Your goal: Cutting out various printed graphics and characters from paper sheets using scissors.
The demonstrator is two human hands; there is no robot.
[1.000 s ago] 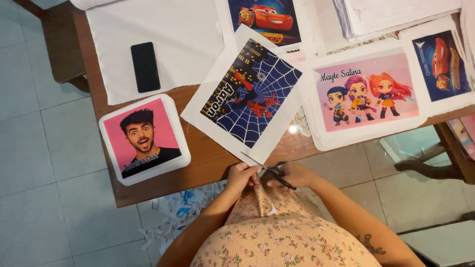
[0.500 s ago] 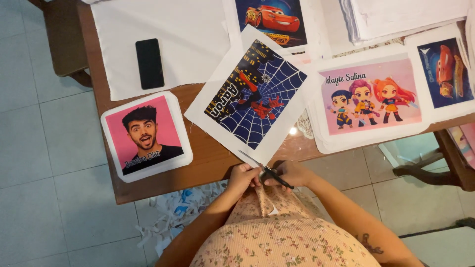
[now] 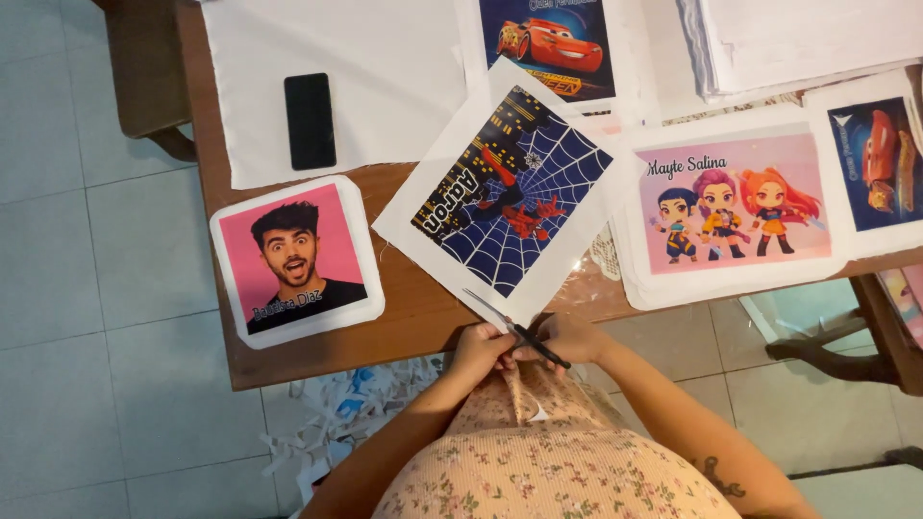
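Lower centre of frame: left hand (image 3: 478,346) and right hand (image 3: 569,338), both curled narrow at the near table edge, touching each other. The right hand holds scissors (image 3: 514,330), blades pointing to upper left at the near corner of the web-pattern print (image 3: 508,192); what the left hand grips cannot be told.
Floor, lower left: paper trimmings (image 3: 351,408).
Wooden table (image 3: 404,308), left: pink portrait print (image 3: 296,259) with rounded corners.
Centre: web-pattern print, tilted.
Right: cartoon-girls print (image 3: 731,207).
Upper left: black phone (image 3: 310,120) on white cloth (image 3: 385,67).
Upper centre: red-car print (image 3: 548,43).
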